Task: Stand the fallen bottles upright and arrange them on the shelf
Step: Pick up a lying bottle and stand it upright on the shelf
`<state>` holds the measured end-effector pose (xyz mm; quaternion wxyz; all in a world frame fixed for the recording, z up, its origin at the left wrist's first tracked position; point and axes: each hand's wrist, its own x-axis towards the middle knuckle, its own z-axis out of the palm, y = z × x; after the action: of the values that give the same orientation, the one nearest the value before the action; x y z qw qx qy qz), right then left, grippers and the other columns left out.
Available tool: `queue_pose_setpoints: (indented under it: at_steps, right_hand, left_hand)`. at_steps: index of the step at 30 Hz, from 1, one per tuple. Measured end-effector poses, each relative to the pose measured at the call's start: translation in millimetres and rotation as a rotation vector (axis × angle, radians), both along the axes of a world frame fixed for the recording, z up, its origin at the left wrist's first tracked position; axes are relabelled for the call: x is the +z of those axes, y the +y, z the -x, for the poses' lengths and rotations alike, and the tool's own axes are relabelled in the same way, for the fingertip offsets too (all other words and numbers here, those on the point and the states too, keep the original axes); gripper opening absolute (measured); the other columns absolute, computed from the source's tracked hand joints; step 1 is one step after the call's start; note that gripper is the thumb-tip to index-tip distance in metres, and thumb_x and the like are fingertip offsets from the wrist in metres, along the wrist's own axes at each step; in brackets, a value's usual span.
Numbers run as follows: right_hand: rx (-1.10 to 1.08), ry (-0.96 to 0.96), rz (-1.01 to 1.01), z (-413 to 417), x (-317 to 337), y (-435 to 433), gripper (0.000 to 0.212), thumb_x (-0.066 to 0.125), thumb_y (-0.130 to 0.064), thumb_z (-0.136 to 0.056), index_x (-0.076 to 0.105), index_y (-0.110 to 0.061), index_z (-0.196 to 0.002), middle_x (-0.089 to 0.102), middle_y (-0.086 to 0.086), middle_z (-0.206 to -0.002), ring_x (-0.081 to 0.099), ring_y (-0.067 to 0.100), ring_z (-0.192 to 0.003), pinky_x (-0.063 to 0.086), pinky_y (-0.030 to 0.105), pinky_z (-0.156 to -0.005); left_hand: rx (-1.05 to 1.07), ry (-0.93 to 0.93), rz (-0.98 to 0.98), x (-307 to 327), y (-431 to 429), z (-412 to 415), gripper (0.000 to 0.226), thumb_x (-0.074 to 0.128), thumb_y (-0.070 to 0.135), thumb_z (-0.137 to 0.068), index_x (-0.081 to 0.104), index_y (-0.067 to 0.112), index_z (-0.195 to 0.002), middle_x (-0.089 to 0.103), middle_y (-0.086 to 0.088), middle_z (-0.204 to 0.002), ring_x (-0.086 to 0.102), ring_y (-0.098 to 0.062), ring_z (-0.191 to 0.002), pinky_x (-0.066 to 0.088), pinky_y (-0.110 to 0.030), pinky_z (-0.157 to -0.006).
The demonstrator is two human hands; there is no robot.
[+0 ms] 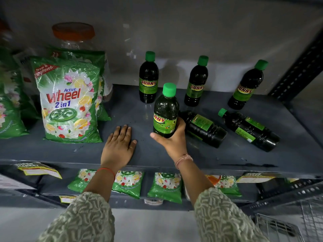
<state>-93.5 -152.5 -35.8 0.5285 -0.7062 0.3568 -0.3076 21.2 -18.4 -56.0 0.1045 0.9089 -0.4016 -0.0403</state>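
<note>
My right hand point(172, 138) grips the lower part of a dark green-capped Sunny bottle point(166, 109), holding it upright in the middle of the grey shelf point(139, 154). Three like bottles stand upright along the back: one left point(148, 77), one middle point(196, 81), one right point(246, 85). Two more lie on their sides right of my hand, the nearer point(202, 128) touching my fingers, the farther point(250, 130) with its cap pointing back-left. My left hand point(119, 144) rests flat on the shelf with fingers spread, holding nothing.
Green Wheel detergent bags point(68, 100) stand at the shelf's left, with an orange-lidded clear jar point(73, 35) behind them. Small detergent packets point(165, 186) sit on the lower shelf. A perforated upright post point(297, 72) bounds the right side. A wire basket point(297, 222) sits bottom right.
</note>
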Motion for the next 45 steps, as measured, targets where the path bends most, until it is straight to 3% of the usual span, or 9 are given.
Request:
queue_pose_setpoints:
  at_steps: [3,7,11,16,22,27,32,41,45]
  right_hand:
    - [-0.062,0.031,0.053,-3,-1,4,0.092,0.089,-0.025,-0.047,0.037,-0.005,-0.121,0.047,0.013,-0.123,0.049,0.027,-0.115,0.045,0.036,-0.098]
    - [-0.012,0.051,-0.003,9,3,-6,0.069,0.083,-0.010,-0.060,0.046,-0.006,-0.118,0.057,0.003,-0.107,0.054,0.016,-0.100,0.040,0.014,-0.081]
    - [0.085,0.086,-0.021,16,3,-14,0.060,0.077,-0.007,-0.067,0.050,-0.011,-0.121,0.062,0.010,-0.118,0.055,0.016,-0.103,0.043,0.030,-0.095]
    - [0.126,0.122,-0.016,17,5,-17,0.060,0.071,-0.007,-0.074,0.045,-0.011,-0.128,0.059,0.010,-0.124,0.051,0.015,-0.107,0.039,0.027,-0.095]
    - [0.155,0.175,-0.025,15,3,-20,0.064,0.070,-0.009,-0.075,0.041,-0.011,-0.132,0.055,0.012,-0.130,0.051,0.026,-0.120,0.039,0.038,-0.104]
    - [0.098,0.128,-0.006,19,3,-16,0.069,0.081,-0.012,-0.063,0.048,-0.009,-0.123,0.061,0.012,-0.120,0.056,0.019,-0.105,0.045,0.032,-0.094]
    - [0.085,0.125,-0.043,25,4,-9,0.059,0.075,-0.007,-0.070,0.048,-0.009,-0.123,0.061,0.013,-0.122,0.057,0.023,-0.110,0.045,0.037,-0.098]
    - [0.152,0.130,0.125,78,-3,29,0.045,0.073,-0.010,-0.073,0.053,-0.004,-0.113,0.061,0.001,-0.101,0.056,0.011,-0.094,0.041,0.016,-0.081]
    - [0.151,0.134,0.121,80,-1,30,0.048,0.072,-0.009,-0.074,0.051,-0.006,-0.117,0.065,0.009,-0.110,0.056,0.010,-0.096,0.046,0.025,-0.088]
  left_hand:
    - [0.001,0.010,-0.008,1,0,0,0.072,0.008,0.048,-0.081,0.012,0.014,-0.145,0.012,-0.005,-0.158,0.007,-0.023,-0.146,0.009,-0.037,-0.119]
    - [0.002,0.032,0.002,2,0,0,0.057,0.023,0.039,-0.095,0.011,0.015,-0.145,0.010,-0.004,-0.158,0.006,-0.022,-0.146,0.008,-0.036,-0.120]
    - [0.003,0.045,0.012,3,0,2,0.057,0.026,0.036,-0.095,0.011,0.014,-0.145,0.011,-0.004,-0.158,0.005,-0.022,-0.146,0.007,-0.037,-0.120]
    - [0.003,0.051,-0.012,5,-1,3,0.057,0.024,0.036,-0.095,0.008,0.014,-0.146,0.008,-0.004,-0.158,0.004,-0.022,-0.146,0.006,-0.037,-0.120]
    - [0.003,0.067,-0.031,8,-1,3,0.057,0.023,0.036,-0.096,0.007,0.014,-0.146,0.006,-0.004,-0.159,0.002,-0.022,-0.147,0.005,-0.037,-0.120]
    - [0.008,0.074,-0.023,10,-1,4,0.057,0.024,0.036,-0.096,0.007,0.014,-0.146,0.006,-0.004,-0.159,0.002,-0.022,-0.146,0.005,-0.036,-0.120]
    - [0.004,0.072,-0.013,9,0,3,0.057,0.026,0.035,-0.096,0.010,0.013,-0.145,0.009,-0.005,-0.158,0.005,-0.023,-0.146,0.007,-0.038,-0.120]
    - [0.001,0.060,-0.009,9,1,4,0.057,0.026,0.035,-0.096,0.012,0.012,-0.145,0.011,-0.006,-0.158,0.006,-0.024,-0.146,0.008,-0.038,-0.120]
    - [0.001,0.064,-0.014,9,1,4,0.057,0.025,0.035,-0.096,0.012,0.012,-0.145,0.010,-0.007,-0.158,0.006,-0.024,-0.146,0.007,-0.038,-0.120]
